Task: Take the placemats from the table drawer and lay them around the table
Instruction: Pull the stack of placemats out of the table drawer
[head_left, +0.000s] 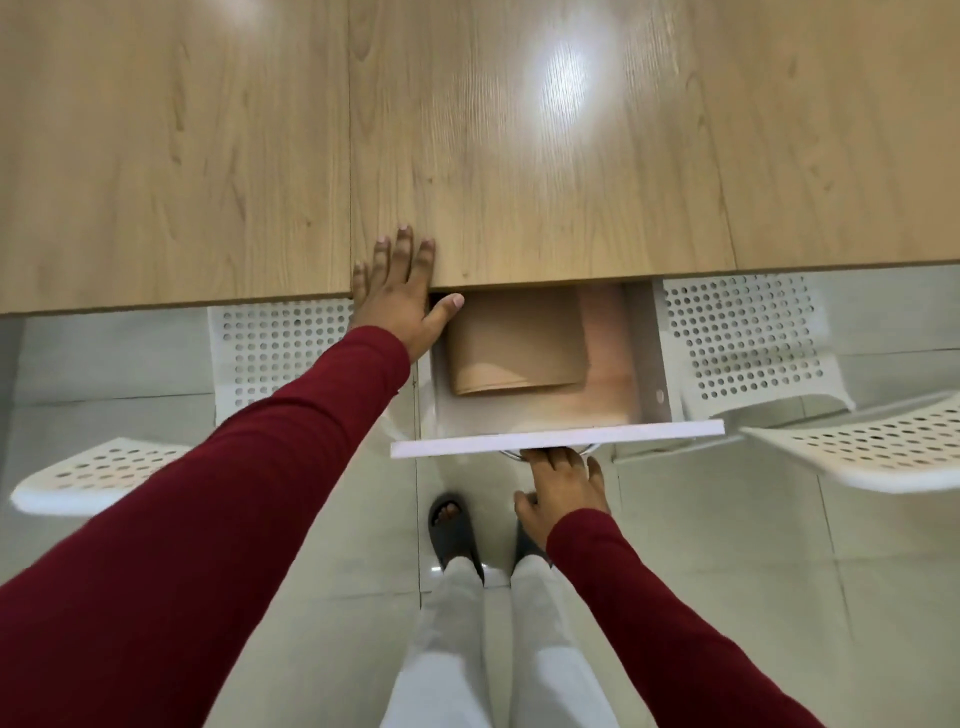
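Note:
The white table drawer (558, 440) is pulled out from under the wooden table (519, 156). Inside lies a stack of tan folded placemats (514, 343), its far part hidden under the tabletop. My left hand (397, 291) rests flat on the table's front edge, fingers spread, thumb hanging over the drawer's left corner. My right hand (563, 491) is below the drawer front, fingers curled on the metal drawer handle (511, 455), which is mostly hidden.
Two white perforated chairs stand tucked at the table, one at the left (275, 348) and one at the right (743, 338). The floor is pale glossy tile (727, 571). My feet in dark slippers (454, 530) are just below the drawer.

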